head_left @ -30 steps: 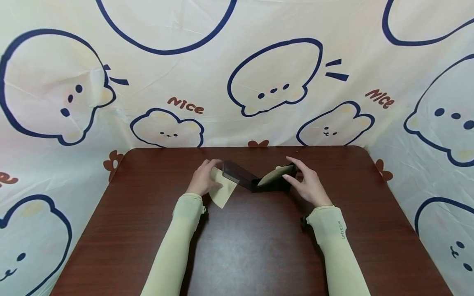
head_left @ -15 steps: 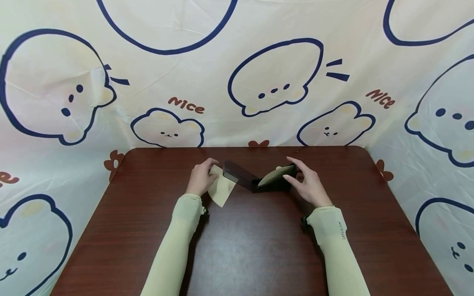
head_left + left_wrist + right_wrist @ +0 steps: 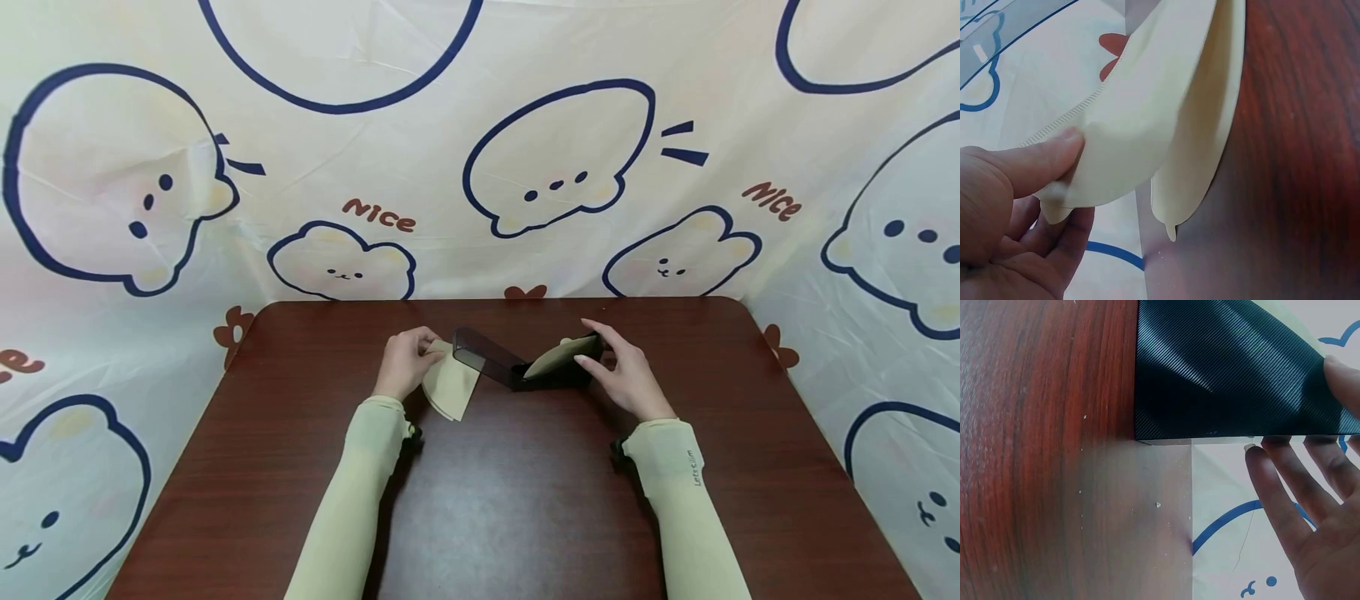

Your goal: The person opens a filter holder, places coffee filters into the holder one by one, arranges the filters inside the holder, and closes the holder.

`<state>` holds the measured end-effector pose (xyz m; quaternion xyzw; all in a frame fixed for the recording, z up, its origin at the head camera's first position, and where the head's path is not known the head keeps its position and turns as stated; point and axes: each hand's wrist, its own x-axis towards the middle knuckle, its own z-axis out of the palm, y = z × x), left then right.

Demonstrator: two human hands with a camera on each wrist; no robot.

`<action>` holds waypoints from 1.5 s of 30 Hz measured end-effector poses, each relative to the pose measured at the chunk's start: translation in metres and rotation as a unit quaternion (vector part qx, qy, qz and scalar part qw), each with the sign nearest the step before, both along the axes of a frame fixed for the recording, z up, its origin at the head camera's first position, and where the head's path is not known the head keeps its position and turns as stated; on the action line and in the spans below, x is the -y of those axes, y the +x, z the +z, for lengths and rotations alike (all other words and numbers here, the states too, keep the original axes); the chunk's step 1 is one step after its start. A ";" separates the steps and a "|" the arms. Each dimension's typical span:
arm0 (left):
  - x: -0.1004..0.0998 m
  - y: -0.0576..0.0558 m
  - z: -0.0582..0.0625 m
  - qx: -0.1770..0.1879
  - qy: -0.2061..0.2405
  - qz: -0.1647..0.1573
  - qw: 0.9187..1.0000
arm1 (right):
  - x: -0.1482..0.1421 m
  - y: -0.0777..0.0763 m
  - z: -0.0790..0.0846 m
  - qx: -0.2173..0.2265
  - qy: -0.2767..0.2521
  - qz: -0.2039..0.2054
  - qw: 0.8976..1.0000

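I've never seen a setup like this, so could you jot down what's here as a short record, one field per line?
Left hand: pinches pale paper between thumb and fingers
Paper: layered; its layers stand apart in the left wrist view
Right hand: holds the black box at its right end
Lid: open, dark, reaching left from the box
Box contents: more pale sheets standing up
Surface: brown table
Backdrop: cartoon-printed cloth
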<state>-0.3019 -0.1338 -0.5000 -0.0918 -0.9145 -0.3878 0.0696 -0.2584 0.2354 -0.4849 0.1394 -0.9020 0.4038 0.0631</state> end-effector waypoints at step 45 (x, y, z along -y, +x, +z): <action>0.021 0.002 0.011 -0.045 0.013 0.015 0.999 | -0.001 -0.002 -0.002 0.006 -0.005 -0.001 1.000</action>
